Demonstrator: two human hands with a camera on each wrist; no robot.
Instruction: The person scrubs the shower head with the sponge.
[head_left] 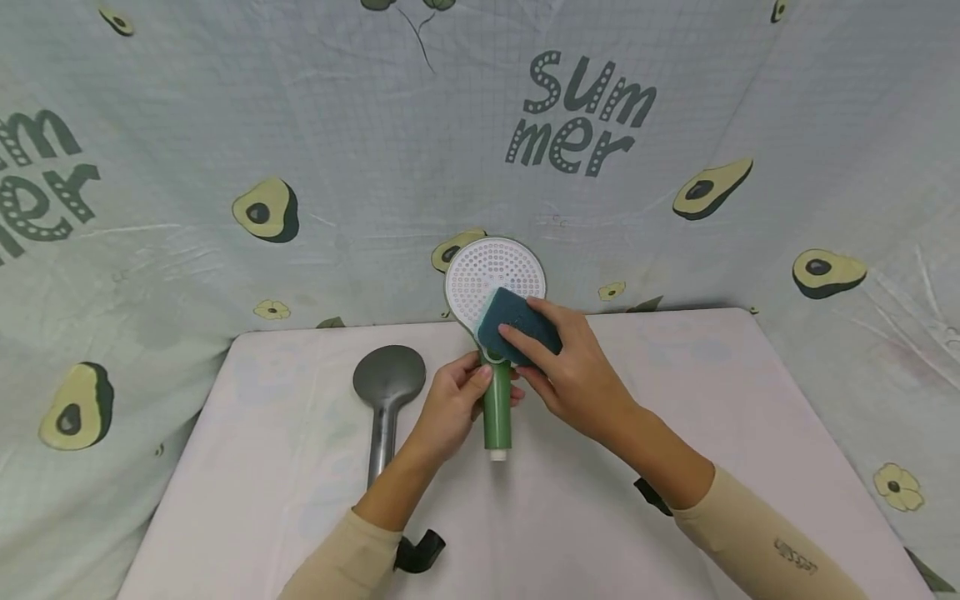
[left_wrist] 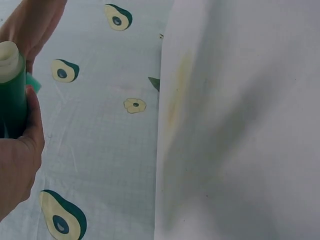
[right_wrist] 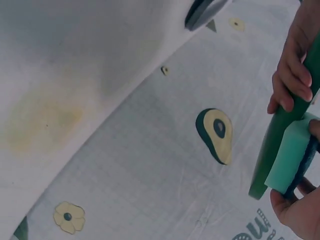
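left hand (head_left: pixel 450 400) fingers wrap the green shower head (head_left: pixel 495 333) handle, centre frame above the bench (head_left: pixel 675 517) | right hand (head_left: pixel 573 367) fingers pinch a sponge (head_left: pixel 517 325) on its white face | risk: pressure may twist the handle loose, grip seems light | grey shower head (head_left: pixel 386 392) lies left

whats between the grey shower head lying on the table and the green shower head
In the head view, only the left hand sits between the grey shower head and the green shower head, its grip around the green handle. Otherwise the table there is bare.
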